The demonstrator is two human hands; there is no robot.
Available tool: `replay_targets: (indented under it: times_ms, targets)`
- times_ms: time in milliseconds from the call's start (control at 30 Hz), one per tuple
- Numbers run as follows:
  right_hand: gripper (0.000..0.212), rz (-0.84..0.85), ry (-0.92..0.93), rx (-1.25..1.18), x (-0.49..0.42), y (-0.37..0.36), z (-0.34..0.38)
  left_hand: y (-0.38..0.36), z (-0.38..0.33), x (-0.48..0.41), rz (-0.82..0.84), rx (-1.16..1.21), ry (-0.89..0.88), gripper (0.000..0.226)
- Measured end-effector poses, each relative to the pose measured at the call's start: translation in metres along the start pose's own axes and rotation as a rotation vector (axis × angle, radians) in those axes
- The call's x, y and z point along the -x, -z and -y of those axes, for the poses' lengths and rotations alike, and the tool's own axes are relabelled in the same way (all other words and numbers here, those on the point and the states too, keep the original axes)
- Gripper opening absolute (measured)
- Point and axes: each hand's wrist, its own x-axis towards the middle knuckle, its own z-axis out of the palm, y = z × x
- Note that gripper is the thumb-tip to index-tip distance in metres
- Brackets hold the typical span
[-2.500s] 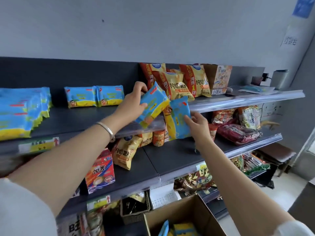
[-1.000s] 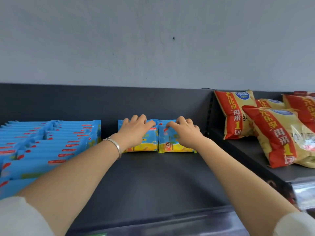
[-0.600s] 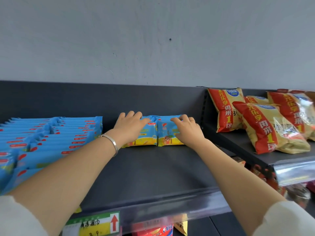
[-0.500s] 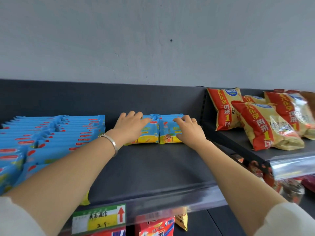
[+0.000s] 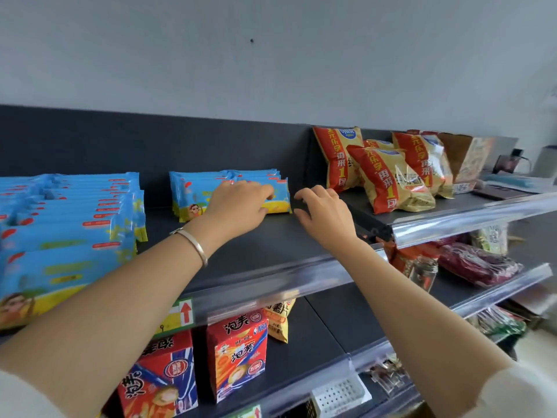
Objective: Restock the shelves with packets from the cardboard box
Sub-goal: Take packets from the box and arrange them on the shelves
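Two short rows of small blue-and-yellow packets stand at the back of the dark top shelf [image 5: 256, 245], the left row [image 5: 190, 196] and the right row [image 5: 280, 200] side by side. My left hand [image 5: 238, 206], a bangle on its wrist, lies across the front of both rows, with its fingertips on the right row. My right hand [image 5: 325, 214] hovers just right of that row. It touches nothing, holds nothing, and its fingers are loosely curled. The cardboard box is out of view.
Rows of larger blue packets [image 5: 69, 224] fill the shelf's left part. Orange-and-yellow snack bags [image 5: 388, 176] stand on the adjoining shelf to the right. Below are red cartons [image 5: 238, 354], a jar [image 5: 423, 271] and dark red packs [image 5: 479, 263]. A clear price rail [image 5: 271, 285] edges the shelf.
Both packets went from my hands onto the back of the top shelf. My right hand has since come off them to the right, and my left hand has shifted rightwards along the rows.
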Motion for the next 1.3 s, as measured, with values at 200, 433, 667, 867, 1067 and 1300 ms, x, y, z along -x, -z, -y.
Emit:
replay_targets:
  times_ms: [200,433,667,867,1067,1300]
  targets:
    - [0.033,-0.032,-0.008,-0.014,0.048,0.028,-0.042,0.0,-0.063,0.005,-0.041,0.007,-0.071,0.027]
    - [0.032,0.047,-0.09,0.012,0.152,0.06,-0.128,-0.034,-0.186,0.031,-0.01,0.062,-0.154,0.03]
    - [0.033,0.2,-0.203,-0.001,0.26,0.062,-0.202,-0.082,-0.288,0.074,0.111,0.146,-0.176,0.032]
    - [0.036,0.469,-0.265,-0.048,0.338,0.024,-0.231,-0.129,-0.332,0.116,0.413,0.156,-0.232,0.031]
    - [0.038,0.739,-0.341,-0.099,0.386,-0.007,-0.239,-0.175,-0.346,0.147,0.624,0.184,-0.262,0.028]
    - [0.037,0.927,-0.441,-0.115,0.419,-0.05,-0.243,-0.241,-0.343,0.165,0.855,0.195,-0.344,0.026]
